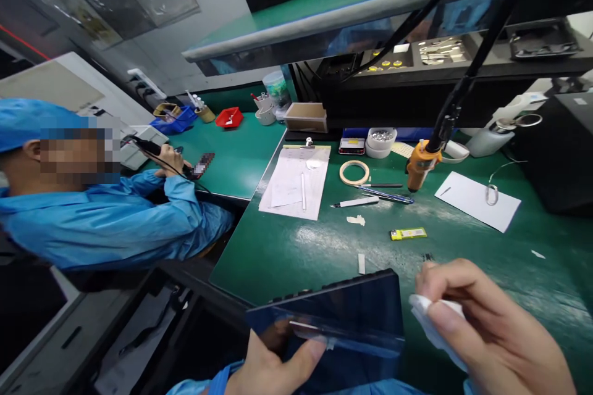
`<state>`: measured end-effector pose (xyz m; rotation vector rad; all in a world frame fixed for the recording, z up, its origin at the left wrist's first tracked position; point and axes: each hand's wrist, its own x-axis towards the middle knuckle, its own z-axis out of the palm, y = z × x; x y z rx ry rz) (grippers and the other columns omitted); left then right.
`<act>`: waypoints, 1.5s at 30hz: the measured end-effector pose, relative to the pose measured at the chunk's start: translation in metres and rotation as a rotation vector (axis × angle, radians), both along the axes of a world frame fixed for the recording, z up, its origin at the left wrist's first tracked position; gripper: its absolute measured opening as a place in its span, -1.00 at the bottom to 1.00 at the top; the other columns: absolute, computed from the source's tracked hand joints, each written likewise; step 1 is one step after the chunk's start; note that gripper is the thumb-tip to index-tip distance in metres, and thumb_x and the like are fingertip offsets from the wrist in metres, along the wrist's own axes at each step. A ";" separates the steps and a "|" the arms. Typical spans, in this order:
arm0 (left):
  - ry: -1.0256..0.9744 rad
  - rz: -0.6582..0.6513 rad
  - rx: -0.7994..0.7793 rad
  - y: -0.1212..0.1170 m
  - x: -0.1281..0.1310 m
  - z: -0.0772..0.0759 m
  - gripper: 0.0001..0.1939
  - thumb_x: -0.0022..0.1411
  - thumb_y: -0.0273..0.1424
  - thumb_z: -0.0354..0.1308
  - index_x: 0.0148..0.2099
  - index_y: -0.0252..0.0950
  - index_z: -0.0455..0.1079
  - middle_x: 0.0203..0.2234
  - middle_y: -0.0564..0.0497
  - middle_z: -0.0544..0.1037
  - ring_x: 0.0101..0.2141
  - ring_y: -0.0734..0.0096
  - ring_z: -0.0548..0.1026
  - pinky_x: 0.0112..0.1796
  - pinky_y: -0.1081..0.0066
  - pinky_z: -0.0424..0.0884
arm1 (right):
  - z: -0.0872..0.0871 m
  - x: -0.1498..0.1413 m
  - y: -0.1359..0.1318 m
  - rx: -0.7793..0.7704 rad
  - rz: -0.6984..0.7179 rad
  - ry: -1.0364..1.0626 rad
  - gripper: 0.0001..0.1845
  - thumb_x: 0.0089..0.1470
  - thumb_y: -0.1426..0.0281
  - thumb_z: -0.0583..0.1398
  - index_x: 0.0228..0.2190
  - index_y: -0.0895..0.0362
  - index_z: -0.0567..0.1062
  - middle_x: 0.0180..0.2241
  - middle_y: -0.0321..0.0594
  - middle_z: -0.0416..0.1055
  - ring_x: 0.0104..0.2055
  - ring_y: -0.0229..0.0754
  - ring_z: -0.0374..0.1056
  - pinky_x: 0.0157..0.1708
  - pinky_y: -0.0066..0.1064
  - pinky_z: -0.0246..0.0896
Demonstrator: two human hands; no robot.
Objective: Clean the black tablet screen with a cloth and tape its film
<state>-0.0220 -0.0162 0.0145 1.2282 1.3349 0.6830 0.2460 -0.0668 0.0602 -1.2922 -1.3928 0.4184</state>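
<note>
Dark panel (365, 311) — left fingers (306, 359) clamp it, right fingers (451, 323) pinch wipe (430, 328); tub (378, 150) — metal bits (382, 135), apparently.

Workshop: green workbench (287, 253), hanging orange tool (421, 163)

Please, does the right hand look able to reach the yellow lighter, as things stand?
Probably yes: the yellow lighter lies on the green table beyond the right hand, with a small dark piece near the path. However, this hand pinches a white wipe, which it may need to release first.
</note>
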 end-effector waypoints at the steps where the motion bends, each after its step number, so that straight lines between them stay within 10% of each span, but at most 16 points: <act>1: 0.029 -0.005 0.014 -0.002 -0.003 -0.003 -0.53 -0.03 0.16 0.62 -0.30 -0.09 0.77 -0.27 -0.15 0.86 -0.10 -0.27 0.78 0.22 -0.12 0.59 | 0.001 -0.005 0.000 0.016 -0.015 -0.048 -0.74 0.62 0.19 0.16 -0.20 -0.02 0.47 -0.42 -0.36 0.45 -0.52 -0.29 0.41 -0.54 -0.62 0.35; 7: 0.043 -0.005 -0.033 -0.007 -0.010 -0.007 -0.50 -0.04 0.17 0.61 -0.24 -0.09 0.75 -0.15 -0.17 0.86 0.02 -0.37 0.76 0.25 -0.14 0.56 | -0.001 -0.011 0.003 0.057 -0.077 -0.063 -0.98 0.51 0.38 0.19 -0.07 0.00 0.41 -0.33 -0.37 0.43 -0.51 -0.31 0.41 -0.52 -0.67 0.37; 13: 0.002 -0.003 -0.017 -0.008 -0.010 -0.009 -0.52 -0.02 0.10 0.63 -0.18 -0.09 0.75 -0.23 -0.16 0.86 -0.02 -0.36 0.77 0.22 -0.16 0.58 | 0.008 -0.001 -0.001 0.102 -0.006 -0.092 -0.78 0.36 0.56 0.10 -0.19 -0.02 0.42 -0.42 -0.36 0.41 -0.49 -0.25 0.43 -0.55 -0.56 0.35; 18: 0.015 0.011 0.060 -0.007 -0.016 -0.013 -0.58 -0.04 -0.02 0.69 -0.18 -0.09 0.76 -0.24 -0.14 0.85 0.01 -0.32 0.77 0.22 -0.11 0.61 | 0.016 0.006 -0.005 0.140 -0.046 -0.160 -0.78 0.54 0.37 0.18 -0.26 -0.02 0.42 -0.29 -0.25 0.51 -0.32 -0.20 0.54 -0.40 -0.52 0.51; 26: -0.085 0.028 0.521 -0.015 0.012 -0.011 -0.68 0.38 0.03 0.42 -0.03 -0.06 0.74 -0.17 0.02 0.85 -0.37 0.22 0.80 -0.27 0.37 0.78 | 0.011 -0.008 -0.004 -0.014 0.136 0.233 -0.83 0.53 0.28 0.28 -0.22 -0.03 0.50 -0.38 -0.34 0.49 -0.42 -0.24 0.48 -0.43 -0.53 0.41; 34: -0.217 -0.137 0.697 -0.011 0.033 0.003 -0.82 0.52 -0.04 0.28 0.05 0.16 0.64 -0.30 0.14 0.83 -0.43 0.36 0.75 -0.32 0.45 0.75 | 0.001 -0.026 0.009 0.050 -0.040 0.411 -0.85 0.19 0.48 0.36 -0.26 -0.03 0.58 -0.42 -0.36 0.39 -0.43 -0.27 0.37 -0.46 -0.59 0.29; 45: -0.308 -0.426 0.772 0.003 0.018 0.000 -0.79 0.57 -0.37 0.27 0.17 -0.06 0.57 -0.09 -0.05 0.86 -0.33 0.31 0.78 -0.24 0.44 0.73 | -0.009 -0.030 0.011 0.130 0.028 0.399 -0.88 0.40 0.27 0.39 -0.25 -0.01 0.65 -0.40 -0.33 0.42 -0.37 -0.26 0.38 -0.38 -0.55 0.33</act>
